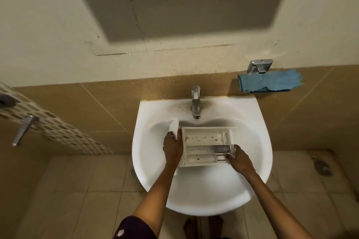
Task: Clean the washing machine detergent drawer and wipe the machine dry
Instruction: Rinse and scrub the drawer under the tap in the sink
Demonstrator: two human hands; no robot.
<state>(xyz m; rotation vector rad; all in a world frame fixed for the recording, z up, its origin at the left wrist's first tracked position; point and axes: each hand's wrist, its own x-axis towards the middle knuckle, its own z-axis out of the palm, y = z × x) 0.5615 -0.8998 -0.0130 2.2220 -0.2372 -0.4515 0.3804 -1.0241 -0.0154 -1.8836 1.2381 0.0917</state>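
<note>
White perforated plastic, a lattice panel (pixel 58 128), leans well to the left of the washbasin (pixel 194 200), and a small floor drain (pixel 134 171) shows just beside the basin's left rim. Over the left half of the bowl our left hand (pixel 172 147) grips the detergent drawer (pixel 207 145) by its front panel, fingers curled round that end. The drawer itself lies level across the middle of the basin, open side up, just in front of the tap (pixel 195 103) at the basin's back edge. At the right half of the bowl our right hand (pixel 240 161) pinches the drawer's rear end wall between thumb and fingers. Above the basin's back right corner a blue cloth (pixel 270 81) lies folded on a metal holder (pixel 260 66).

We judge ourselves early in the job. The drawer is out of the machine and brought to the basin, so that much is done. Brown specks and streaks dot its large compartment and the narrow one nearest us, no water comes from the tap, and the bowl looks dry, so the washing seems not yet begun. Rinsing and scrubbing are left, then refitting the drawer. The washing machine is not in view; wiping it dry comes last, perhaps with that cloth.
</note>
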